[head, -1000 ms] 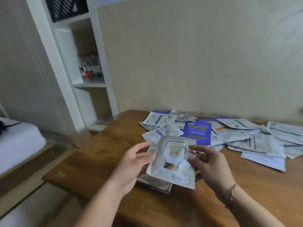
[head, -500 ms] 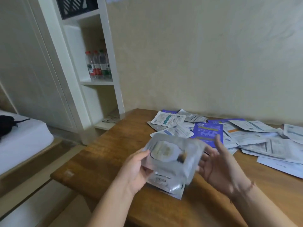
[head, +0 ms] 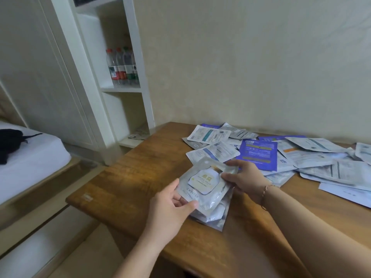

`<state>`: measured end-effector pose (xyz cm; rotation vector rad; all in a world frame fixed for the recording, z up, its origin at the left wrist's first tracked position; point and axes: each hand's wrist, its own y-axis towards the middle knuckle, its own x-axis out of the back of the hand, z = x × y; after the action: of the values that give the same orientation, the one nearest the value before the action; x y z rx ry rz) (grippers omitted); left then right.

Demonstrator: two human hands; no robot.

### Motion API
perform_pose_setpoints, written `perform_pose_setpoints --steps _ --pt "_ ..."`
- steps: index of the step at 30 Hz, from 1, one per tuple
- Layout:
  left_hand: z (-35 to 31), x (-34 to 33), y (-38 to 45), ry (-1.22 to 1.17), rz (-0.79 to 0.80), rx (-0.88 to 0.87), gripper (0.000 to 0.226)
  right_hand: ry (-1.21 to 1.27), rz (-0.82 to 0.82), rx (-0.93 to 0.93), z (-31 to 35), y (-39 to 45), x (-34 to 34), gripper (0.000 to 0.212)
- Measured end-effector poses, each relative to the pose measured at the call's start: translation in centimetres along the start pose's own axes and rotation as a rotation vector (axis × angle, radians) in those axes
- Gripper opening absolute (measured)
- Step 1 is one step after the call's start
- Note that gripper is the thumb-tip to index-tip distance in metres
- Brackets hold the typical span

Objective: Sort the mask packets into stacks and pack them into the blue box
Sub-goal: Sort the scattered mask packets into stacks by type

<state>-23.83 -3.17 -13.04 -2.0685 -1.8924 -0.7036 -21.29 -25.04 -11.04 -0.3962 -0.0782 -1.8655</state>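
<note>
Silver mask packet [head: 202, 182] going onto matching stack [head: 212, 214]
left hand [head: 172, 205] and right hand [head: 244, 178] pinch opposite edges with fingers, squaring it over the desk [head: 140, 177]; unsorted pile [head: 301, 157] waits.

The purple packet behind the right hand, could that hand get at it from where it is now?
Probably yes. The purple packet lies uncovered atop the pile just beyond the right hand, though that hand grips the silver packet.

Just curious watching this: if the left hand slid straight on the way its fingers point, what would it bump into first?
Probably the right hand, which holds the far end of the same silver packet that the left hand grips. Depth is hard to judge here.
</note>
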Motion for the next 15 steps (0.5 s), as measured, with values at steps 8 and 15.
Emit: perform_pose_setpoints --steps 8,15 --pt "2.1 0.9 -0.7 0.453 0.040 -0.109 0.095 -0.503 -0.022 0.224 -0.2 1.7 0.6 0.056" --pt "2.1 0.9 -0.2 0.464 0.110 -0.212 0.071 -0.871 0.018 0.346 -1.8 1.6 0.1 0.063"
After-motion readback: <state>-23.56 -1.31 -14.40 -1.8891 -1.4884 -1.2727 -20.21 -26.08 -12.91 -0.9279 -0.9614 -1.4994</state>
